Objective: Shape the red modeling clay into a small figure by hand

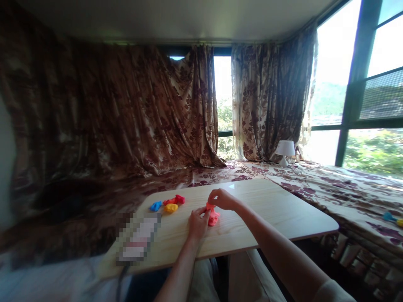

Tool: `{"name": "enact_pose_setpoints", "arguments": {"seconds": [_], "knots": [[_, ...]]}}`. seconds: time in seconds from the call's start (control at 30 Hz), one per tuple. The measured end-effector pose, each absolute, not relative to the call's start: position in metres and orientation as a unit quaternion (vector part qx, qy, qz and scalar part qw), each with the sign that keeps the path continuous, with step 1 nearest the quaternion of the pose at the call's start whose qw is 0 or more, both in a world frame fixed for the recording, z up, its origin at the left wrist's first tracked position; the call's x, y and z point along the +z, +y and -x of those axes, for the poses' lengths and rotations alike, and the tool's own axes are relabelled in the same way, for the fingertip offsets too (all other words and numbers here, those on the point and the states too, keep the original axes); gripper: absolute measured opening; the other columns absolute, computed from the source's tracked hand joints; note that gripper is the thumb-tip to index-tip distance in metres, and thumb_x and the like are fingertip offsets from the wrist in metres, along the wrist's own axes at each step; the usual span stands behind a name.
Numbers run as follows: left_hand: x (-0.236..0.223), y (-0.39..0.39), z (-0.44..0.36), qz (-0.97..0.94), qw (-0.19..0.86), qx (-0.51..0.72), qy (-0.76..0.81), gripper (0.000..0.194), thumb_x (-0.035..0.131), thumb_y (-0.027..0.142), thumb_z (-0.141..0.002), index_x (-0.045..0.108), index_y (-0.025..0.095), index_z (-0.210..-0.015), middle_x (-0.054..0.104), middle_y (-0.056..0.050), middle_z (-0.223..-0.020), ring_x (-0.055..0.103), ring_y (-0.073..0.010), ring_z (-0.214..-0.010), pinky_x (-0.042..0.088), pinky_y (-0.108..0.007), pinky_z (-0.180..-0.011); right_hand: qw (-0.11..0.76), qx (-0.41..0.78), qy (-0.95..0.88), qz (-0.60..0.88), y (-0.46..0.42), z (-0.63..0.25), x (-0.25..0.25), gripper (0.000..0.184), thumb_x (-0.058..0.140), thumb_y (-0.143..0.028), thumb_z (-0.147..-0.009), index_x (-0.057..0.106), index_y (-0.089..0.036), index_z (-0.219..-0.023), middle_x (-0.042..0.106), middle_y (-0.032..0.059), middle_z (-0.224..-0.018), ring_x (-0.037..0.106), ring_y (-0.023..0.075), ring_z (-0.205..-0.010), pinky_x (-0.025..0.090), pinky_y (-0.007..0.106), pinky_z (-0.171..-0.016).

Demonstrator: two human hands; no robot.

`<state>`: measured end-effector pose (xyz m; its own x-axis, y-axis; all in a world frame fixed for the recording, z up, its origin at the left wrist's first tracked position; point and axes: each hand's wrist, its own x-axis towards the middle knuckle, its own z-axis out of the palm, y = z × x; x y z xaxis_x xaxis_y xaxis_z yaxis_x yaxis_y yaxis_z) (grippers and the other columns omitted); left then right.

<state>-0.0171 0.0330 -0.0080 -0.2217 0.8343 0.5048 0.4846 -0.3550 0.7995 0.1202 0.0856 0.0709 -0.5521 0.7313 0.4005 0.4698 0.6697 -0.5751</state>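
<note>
A soft, coral-pink clay-like lump rests on the pale wooden table, with its upper end pulled upward. My left hand is closed at its left side, thumb and fingers pressing it. From above, my right hand pinches the top end, fingers curled together. Part of the lump is hidden behind the fingers. To the left of my hands lie a blue lump, a yellow lump and a red lump, close together and apart from my hands.
A pixelated flat object lies at the table's left edge, a dark cord running from it. Behind the table is a flower-patterned cover with a white lamp. Small blue and yellow items lie at the far right.
</note>
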Motion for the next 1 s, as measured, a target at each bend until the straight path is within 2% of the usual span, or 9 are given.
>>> {"name": "enact_pose_setpoints", "arguments": {"seconds": [0.17, 0.33, 0.53, 0.8, 1.0], "knots": [[-0.007, 0.032, 0.018, -0.615, 0.148, 0.550, 0.546, 0.028, 0.053, 0.034, -0.074, 0.072, 0.021, -0.089, 0.072, -0.005, -0.085, 0.062, -0.0216, -0.087, 0.045, -0.031, -0.082, 0.305, 0.225, -0.868, 0.319, 0.088, -0.122, 0.071, 0.017, 0.056, -0.017, -0.070, 0.073, -0.017, -0.071, 0.069, 0.0025, -0.071, 0.062, 0.0157, -0.070, 0.047, 0.023, -0.063], [-0.007, 0.033, 0.017, -0.595, 0.149, 0.560, 0.557, 0.025, 0.054, 0.034, -0.073, 0.073, 0.021, -0.083, 0.072, -0.005, -0.085, 0.062, -0.0218, -0.088, 0.045, -0.031, -0.082, 0.311, 0.185, -0.870, 0.334, 0.083, -0.115, 0.073, 0.016, 0.057, -0.011, -0.066, 0.072, -0.016, -0.068, 0.069, 0.0039, -0.074, 0.061, 0.0153, -0.069, 0.045, 0.023, -0.063], [-0.006, 0.031, 0.016, -0.599, 0.143, 0.562, 0.552, 0.025, 0.054, 0.034, -0.074, 0.072, 0.023, -0.087, 0.072, -0.004, -0.088, 0.062, -0.0213, -0.089, 0.044, -0.031, -0.082, 0.390, 0.199, -0.825, 0.356, 0.081, -0.124, 0.063, 0.024, 0.051, -0.024, -0.079, 0.073, -0.016, -0.074, 0.069, 0.0059, -0.082, 0.061, 0.0165, -0.076, 0.046, 0.025, -0.071], [-0.001, 0.027, 0.014, -0.603, 0.163, 0.546, 0.559, 0.029, 0.054, 0.038, -0.074, 0.072, 0.019, -0.086, 0.072, -0.006, -0.084, 0.062, -0.0218, -0.085, 0.045, -0.030, -0.080, 0.402, 0.309, -0.784, 0.359, 0.081, -0.132, 0.042, 0.017, 0.061, -0.027, -0.071, 0.072, -0.013, -0.074, 0.069, 0.0053, -0.074, 0.062, 0.0174, -0.073, 0.048, 0.027, -0.068], [-0.002, 0.029, 0.015, -0.593, 0.170, 0.551, 0.562, 0.030, 0.054, 0.038, -0.074, 0.072, 0.017, -0.084, 0.072, -0.008, -0.084, 0.061, -0.0228, -0.087, 0.044, -0.030, -0.080, 0.438, 0.262, -0.784, 0.354, 0.085, -0.123, 0.043, 0.013, 0.059, -0.019, -0.071, 0.070, -0.013, -0.067, 0.067, 0.0053, -0.076, 0.060, 0.0145, -0.067, 0.047, 0.024, -0.063]]}}
